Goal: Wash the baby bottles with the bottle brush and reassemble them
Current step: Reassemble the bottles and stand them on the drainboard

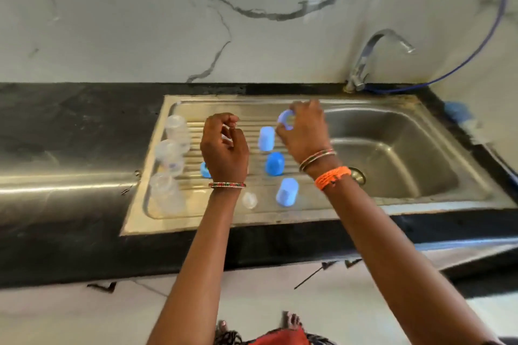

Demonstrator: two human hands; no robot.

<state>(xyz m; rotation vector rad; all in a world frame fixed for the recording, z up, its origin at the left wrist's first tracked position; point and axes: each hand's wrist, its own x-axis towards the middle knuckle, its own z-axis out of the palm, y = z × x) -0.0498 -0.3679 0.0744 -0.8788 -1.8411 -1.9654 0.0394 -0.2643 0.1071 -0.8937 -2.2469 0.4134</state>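
Observation:
Three clear baby bottles stand in a row at the left of the steel drainboard. Three blue caps stand upside down in the middle, a blue ring lies by my left wrist, and a clear teat sits near the front edge. My right hand holds a blue screw ring above the drainboard. My left hand hovers with curled fingers, pinching something small and clear that is too blurred to name.
The sink basin lies to the right, with a drain and a curved tap behind it. A blue hose runs along the marble wall. Black countertop surrounds the sink. A blue item sits at the far right.

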